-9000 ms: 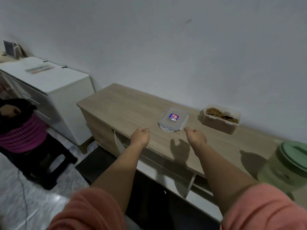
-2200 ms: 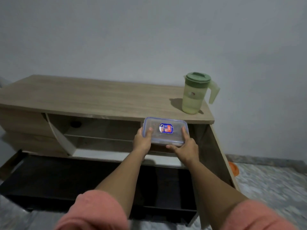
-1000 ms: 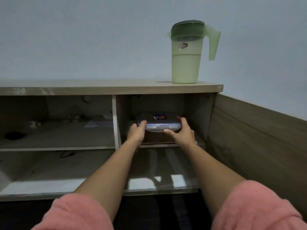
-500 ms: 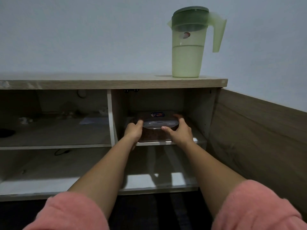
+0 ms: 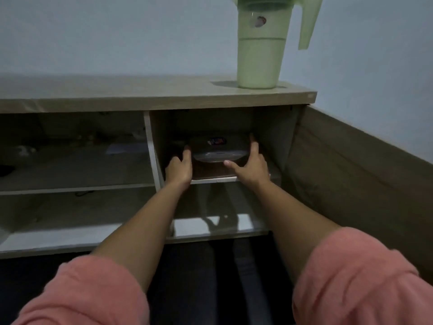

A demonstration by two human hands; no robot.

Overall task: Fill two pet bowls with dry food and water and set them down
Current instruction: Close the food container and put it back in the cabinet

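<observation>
Left hand [image 5: 178, 169] is being held against the left end of the lidded food container [image 5: 216, 156], thumb up along the lid edge, fingers hidden behind the box; grip closure can't be told. Right hand [image 5: 251, 166] is being pressed to the right end, fingers straight, thumb across the front. Both arms are being extended straight in. Container is being kept on the cupboard's upper right shelf [image 5: 212, 180]. Lid sticker [image 5: 217, 140]: blue-red, text unreadable. Above right hand, green pitcher [image 5: 261, 46] is standing on the top; its small sticker unreadable.
</observation>
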